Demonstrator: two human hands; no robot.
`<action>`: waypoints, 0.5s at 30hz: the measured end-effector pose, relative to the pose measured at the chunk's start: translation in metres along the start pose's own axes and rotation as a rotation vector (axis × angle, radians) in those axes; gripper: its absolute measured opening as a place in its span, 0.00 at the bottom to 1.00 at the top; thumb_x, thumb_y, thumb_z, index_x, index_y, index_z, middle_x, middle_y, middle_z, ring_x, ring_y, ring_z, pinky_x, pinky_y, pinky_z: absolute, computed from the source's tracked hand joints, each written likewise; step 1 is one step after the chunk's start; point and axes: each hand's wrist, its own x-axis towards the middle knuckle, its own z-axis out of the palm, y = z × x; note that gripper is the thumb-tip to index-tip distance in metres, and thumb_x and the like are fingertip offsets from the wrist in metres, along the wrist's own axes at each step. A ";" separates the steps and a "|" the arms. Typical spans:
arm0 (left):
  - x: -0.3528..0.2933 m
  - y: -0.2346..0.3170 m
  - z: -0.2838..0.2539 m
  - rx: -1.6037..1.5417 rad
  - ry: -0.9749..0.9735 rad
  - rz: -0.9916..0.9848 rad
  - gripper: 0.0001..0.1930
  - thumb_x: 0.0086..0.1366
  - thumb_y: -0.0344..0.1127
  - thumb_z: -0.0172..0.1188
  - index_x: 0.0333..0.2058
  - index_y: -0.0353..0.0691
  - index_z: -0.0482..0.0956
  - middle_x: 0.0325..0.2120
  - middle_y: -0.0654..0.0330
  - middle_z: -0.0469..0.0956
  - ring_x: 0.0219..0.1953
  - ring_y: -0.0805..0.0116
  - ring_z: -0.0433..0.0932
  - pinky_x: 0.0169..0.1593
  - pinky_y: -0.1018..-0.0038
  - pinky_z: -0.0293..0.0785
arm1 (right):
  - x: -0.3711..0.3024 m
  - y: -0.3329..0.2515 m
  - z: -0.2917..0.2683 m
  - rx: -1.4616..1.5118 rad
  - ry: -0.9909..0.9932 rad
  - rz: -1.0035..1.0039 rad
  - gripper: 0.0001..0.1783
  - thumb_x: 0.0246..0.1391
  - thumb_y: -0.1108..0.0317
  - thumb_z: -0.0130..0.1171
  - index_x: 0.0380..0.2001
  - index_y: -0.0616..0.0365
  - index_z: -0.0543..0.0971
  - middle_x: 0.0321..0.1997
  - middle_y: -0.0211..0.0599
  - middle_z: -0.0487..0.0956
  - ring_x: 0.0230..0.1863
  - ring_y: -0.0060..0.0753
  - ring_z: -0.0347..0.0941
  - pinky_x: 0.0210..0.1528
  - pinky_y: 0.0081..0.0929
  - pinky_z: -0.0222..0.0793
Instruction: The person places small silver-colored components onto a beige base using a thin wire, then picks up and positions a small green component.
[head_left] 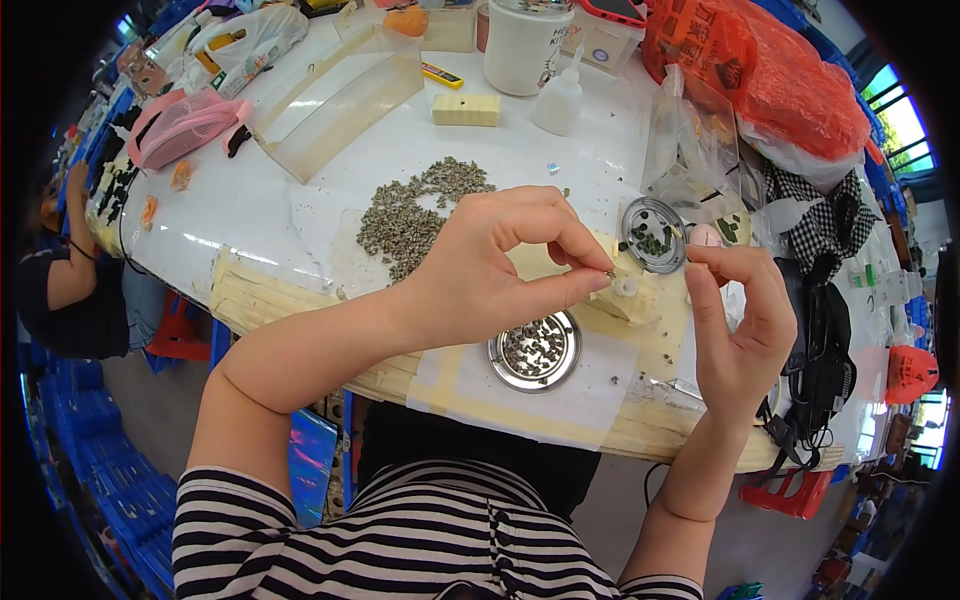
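Observation:
My left hand [515, 250] is closed in a pinch, thumb and forefinger meeting on a tiny metallic-looking piece [609, 274]. That pinch is just above a pale yellow block [638, 303] with a small whitish round part on it. My right hand [745, 320] is raised to the right, its thumb and forefinger tips brought together. Whatever they hold, if anything, is too small to make out. Below my left hand, a round silver dish [494, 367] holds many small dark pieces. Beyond my right fingertips, a round clear dish [679, 225] contains dark green pieces.
A loose pile of small grey-brown pieces [400, 215] spreads over the white table. Farther back are a yellow block [466, 111], a white squeeze bottle [558, 103] and a white canister [525, 50]. Red plastic bags [790, 90] and black straps [820, 340] crowd the right side. Another person [75, 290] sits at left.

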 end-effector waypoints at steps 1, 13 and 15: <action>0.000 0.000 0.000 -0.021 -0.008 -0.018 0.06 0.55 0.23 0.69 0.33 0.38 0.86 0.27 0.62 0.81 0.31 0.73 0.77 0.37 0.77 0.71 | -0.001 -0.001 0.001 0.050 0.056 -0.011 0.05 0.49 0.77 0.68 0.30 0.64 0.82 0.27 0.34 0.78 0.30 0.28 0.71 0.39 0.25 0.67; -0.001 0.001 0.000 -0.048 -0.063 0.010 0.07 0.55 0.24 0.70 0.34 0.39 0.86 0.29 0.63 0.82 0.32 0.73 0.78 0.37 0.77 0.72 | -0.018 0.000 0.020 0.552 -0.072 0.023 0.06 0.68 0.74 0.48 0.42 0.68 0.70 0.40 0.46 0.80 0.43 0.29 0.79 0.48 0.23 0.74; -0.001 0.000 0.000 -0.054 -0.064 0.011 0.07 0.56 0.24 0.70 0.34 0.39 0.86 0.29 0.63 0.82 0.32 0.73 0.78 0.37 0.77 0.72 | -0.019 0.000 0.021 0.549 -0.092 0.015 0.06 0.69 0.74 0.48 0.42 0.67 0.69 0.40 0.46 0.80 0.43 0.30 0.80 0.48 0.23 0.74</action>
